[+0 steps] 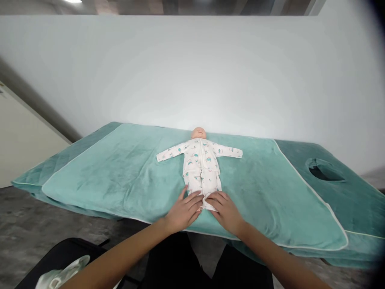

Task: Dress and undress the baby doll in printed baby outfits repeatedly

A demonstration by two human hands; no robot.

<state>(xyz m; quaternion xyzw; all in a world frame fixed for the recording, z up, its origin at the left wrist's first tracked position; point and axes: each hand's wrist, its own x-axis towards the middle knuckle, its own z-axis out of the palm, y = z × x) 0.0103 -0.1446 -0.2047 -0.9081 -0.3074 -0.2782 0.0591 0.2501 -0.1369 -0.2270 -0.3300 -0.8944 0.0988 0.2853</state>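
Observation:
A baby doll (199,133) lies on its back on the bed, its head toward the wall and arms stretched out sideways. It wears a white long-sleeved top (201,154) with small green and coloured prints. Matching white pants (192,181) cover its legs. At the lower end of the pants, my left hand (184,210) has its fingers bent onto the cuff on the left, one finger raised apart. My right hand (225,210) grips the other cuff, thumb below and fingers on top. The doll's feet cannot be made out.
A light green blanket (144,160) covers much of the darker green bed (303,150), which has a face hole (326,172) at the right. Behind stands a white wall (192,72). A black chair (57,257) with pale cloth (67,275) is at the lower left.

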